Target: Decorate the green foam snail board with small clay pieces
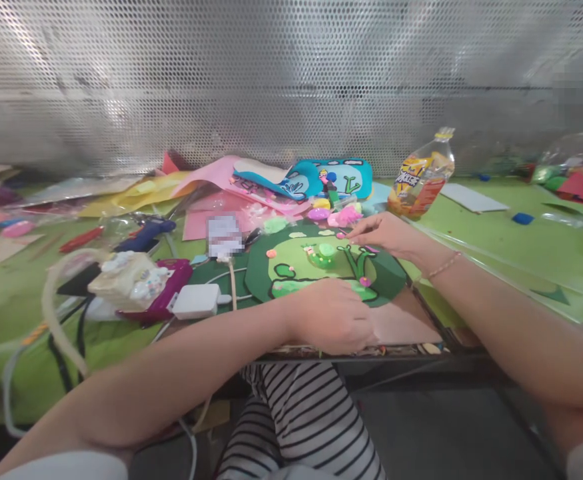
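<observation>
A dark green board (258, 267) lies in front of me with a raised clay picture on its light green middle. The picture shows a green snail-like figure (325, 252), a branching green plant (357, 263) and small pink and orange dots. My right hand (388, 235) reaches over the board's far right part, thumb and finger pinched at a small pink clay piece (341, 235) near the plant's top. My left hand (334, 317) rests curled at the board's near edge, its back towards me; whatever its fingers hold is hidden.
At the left stand a decorated cream block (128, 283), a white power adapter (196, 301) and looped cables. Behind the board lie a blue clay picture (358, 177), coloured clay lumps (320, 214) and pink sheets (206, 223). A plastic bottle (424, 177) stands back right.
</observation>
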A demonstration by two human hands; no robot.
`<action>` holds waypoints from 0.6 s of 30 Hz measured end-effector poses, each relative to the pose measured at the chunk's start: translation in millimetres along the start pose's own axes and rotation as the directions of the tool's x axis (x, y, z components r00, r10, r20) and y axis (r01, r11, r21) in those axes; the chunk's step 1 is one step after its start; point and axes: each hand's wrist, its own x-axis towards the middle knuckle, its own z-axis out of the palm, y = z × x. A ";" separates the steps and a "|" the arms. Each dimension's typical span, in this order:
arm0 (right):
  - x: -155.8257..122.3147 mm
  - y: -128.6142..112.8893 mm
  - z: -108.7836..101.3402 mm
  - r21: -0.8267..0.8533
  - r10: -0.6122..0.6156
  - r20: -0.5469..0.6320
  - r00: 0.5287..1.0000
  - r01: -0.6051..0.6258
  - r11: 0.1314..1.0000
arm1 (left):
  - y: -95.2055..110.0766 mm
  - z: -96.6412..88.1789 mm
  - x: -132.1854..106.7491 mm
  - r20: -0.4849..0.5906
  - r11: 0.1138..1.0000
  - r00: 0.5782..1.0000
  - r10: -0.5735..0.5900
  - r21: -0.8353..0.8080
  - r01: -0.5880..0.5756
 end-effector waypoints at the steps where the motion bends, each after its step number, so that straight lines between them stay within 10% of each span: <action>1: 0.2 0.2 -0.1 -0.003 0.003 -0.008 1.000 -0.003 1.000 | 1.0 1.0 0.6 -0.003 1.000 1.000 -0.014 0.009 0.014; 18: -4.4 -7.4 6.6 0.128 0.058 0.025 0.998 -0.061 0.990 | -3.0 0.4 -4.1 0.051 0.993 0.992 -0.117 0.038 0.115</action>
